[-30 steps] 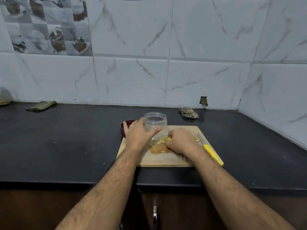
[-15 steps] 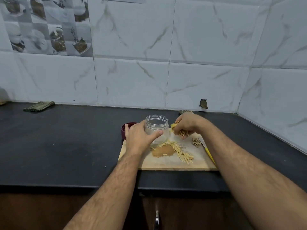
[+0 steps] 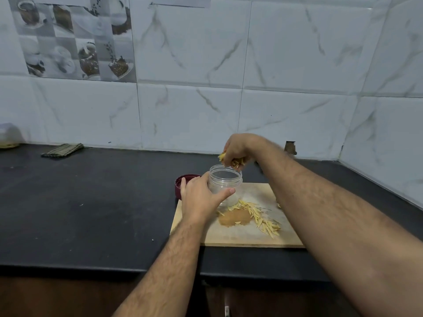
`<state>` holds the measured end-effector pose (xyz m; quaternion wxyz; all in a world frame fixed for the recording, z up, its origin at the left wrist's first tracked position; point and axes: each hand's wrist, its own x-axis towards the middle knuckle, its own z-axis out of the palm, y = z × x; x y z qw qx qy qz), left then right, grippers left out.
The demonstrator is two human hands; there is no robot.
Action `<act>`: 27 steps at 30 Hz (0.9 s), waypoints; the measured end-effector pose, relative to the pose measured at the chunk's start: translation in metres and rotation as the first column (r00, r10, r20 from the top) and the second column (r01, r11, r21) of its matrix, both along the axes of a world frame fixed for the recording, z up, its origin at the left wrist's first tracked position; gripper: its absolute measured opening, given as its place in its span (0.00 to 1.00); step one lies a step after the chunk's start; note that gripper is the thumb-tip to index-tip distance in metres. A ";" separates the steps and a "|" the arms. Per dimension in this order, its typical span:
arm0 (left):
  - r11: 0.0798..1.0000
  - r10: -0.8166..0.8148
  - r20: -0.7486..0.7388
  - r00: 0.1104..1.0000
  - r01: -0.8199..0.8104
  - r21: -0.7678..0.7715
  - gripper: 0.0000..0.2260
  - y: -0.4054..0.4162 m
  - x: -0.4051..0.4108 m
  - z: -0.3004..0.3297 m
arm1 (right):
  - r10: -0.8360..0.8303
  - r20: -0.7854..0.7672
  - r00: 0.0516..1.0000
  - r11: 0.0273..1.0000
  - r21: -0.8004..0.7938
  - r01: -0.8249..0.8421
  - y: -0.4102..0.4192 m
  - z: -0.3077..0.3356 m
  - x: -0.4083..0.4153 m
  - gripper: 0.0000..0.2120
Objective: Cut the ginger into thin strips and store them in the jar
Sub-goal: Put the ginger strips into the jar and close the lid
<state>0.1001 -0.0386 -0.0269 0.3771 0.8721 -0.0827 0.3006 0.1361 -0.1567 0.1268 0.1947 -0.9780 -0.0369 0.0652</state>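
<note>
Ginger strips [image 3: 231,161] are bunched in my right hand [image 3: 238,148], whose fingers are curling around them and pointing downward, just above the open mouth of the jar [image 3: 225,183]. Some pale yellow ends are sticking out past my fingers on the side nearest the wall. I am gripping the clear plastic jar with my left hand [image 3: 201,197], the thumb [image 3: 225,193] wrapping across its near side and the other fingers going round its left side. The jar is standing upright at the far left corner of the wooden cutting board [image 3: 242,237]; through its clear wall I cannot tell whether any strips are already lying inside. More ginger strips [image 3: 261,216] are lying loose on the board, spreading from the base of the jar toward the near right. Just beside them, toward me, an unpeeled brown piece of ginger [image 3: 234,218] is resting flat on the board, with a sliver or two on top. A dark red lid [image 3: 182,184] is sitting on the black countertop [image 3: 91,202] just left of the jar, partly hidden behind my left hand. A folded striped cloth [image 3: 62,150] is lying far left by the tiled wall [image 3: 297,88], well apart from the board.
</note>
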 end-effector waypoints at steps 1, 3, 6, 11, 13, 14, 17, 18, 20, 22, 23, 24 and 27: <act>1.000 0.002 0.001 1.000 -0.002 0.003 0.28 0.000 0.000 0.000 | 0.002 -0.022 1.000 0.999 -0.051 -0.004 0.005 -0.004 0.002 0.15; 1.000 0.012 0.003 1.000 -0.012 0.016 0.28 0.000 0.002 -0.001 | 0.016 -0.009 1.000 0.986 -0.168 -0.017 0.012 -0.009 0.002 0.17; 0.999 0.021 -0.003 1.000 -0.021 0.026 0.28 -0.001 0.002 -0.001 | 0.029 0.054 0.998 0.974 -0.227 -0.016 0.016 -0.013 -0.001 0.17; 0.999 0.028 -0.008 1.000 -0.028 0.018 0.27 -0.001 0.001 0.000 | 0.008 0.076 0.997 0.983 -0.181 0.006 0.013 -0.010 -0.005 0.11; 1.000 0.025 -0.001 1.000 -0.025 0.018 0.26 0.000 0.000 0.001 | 0.051 0.213 0.976 0.980 -0.199 -0.008 0.009 -0.010 -0.010 0.11; 1.000 0.022 0.000 1.000 -0.022 0.018 0.25 -0.001 -0.001 0.002 | 0.064 0.266 0.962 0.980 -0.198 -0.010 0.007 -0.010 -0.012 0.11; 1.000 0.026 0.004 1.000 -0.026 0.009 0.24 -0.001 -0.002 0.003 | 0.072 0.347 0.935 0.984 -0.177 -0.010 -0.001 -0.013 -0.017 0.08; 1.000 0.029 0.003 1.000 -0.029 0.002 0.24 0.000 -0.002 0.003 | 0.072 0.361 0.930 0.987 -0.160 -0.014 -0.004 -0.013 -0.017 0.05; 0.999 0.034 -0.002 0.999 -0.034 -0.006 0.25 0.000 -0.002 0.003 | 0.079 0.383 0.921 0.990 -0.137 -0.028 -0.007 -0.014 -0.019 0.04; 0.999 0.036 -0.003 0.999 -0.036 -0.002 0.25 0.000 -0.001 0.001 | 0.098 0.402 0.910 0.987 -0.154 -0.039 -0.009 -0.016 -0.020 0.07; 0.999 0.035 -0.001 0.999 -0.035 -0.003 0.25 0.001 0.000 0.001 | 0.107 0.412 0.905 0.984 -0.172 -0.038 -0.009 -0.018 -0.020 0.09; 0.999 0.033 0.001 0.999 -0.033 -0.005 0.25 0.000 0.000 0.001 | 0.109 0.418 0.902 0.982 -0.183 -0.034 -0.010 -0.020 -0.020 0.10; 1.000 0.028 0.006 1.000 -0.028 -0.014 0.24 0.001 0.000 0.000 | 0.122 0.408 0.905 0.981 -0.190 -0.047 -0.011 -0.023 -0.020 0.10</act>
